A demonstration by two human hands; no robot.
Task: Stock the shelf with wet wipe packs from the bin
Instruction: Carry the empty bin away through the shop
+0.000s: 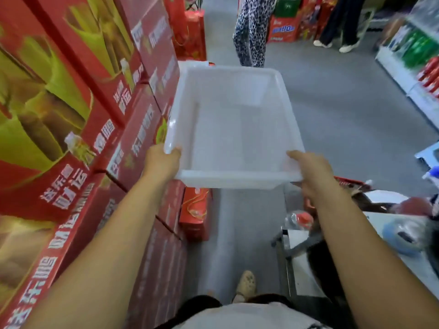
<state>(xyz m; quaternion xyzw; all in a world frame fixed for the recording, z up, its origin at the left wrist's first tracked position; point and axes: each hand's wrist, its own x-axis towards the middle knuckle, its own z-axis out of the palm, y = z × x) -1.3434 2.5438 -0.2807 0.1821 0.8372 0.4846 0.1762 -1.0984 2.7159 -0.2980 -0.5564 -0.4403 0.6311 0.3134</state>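
I carry a translucent white plastic bin [232,179] out in front of me above the aisle floor. Nothing lies inside it; no wet wipe packs are in view. My left hand [161,162] grips the near left corner of its rim, thumb over the edge. My right hand [311,172] grips the near right corner, fingers curled under the rim.
Stacked red gift boxes [78,129] wall the left side. Two people [251,32] stand in the grey aisle ahead. A shelf of goods [418,58] runs along the right; a cluttered counter [389,229] and red basket [349,184] sit at near right.
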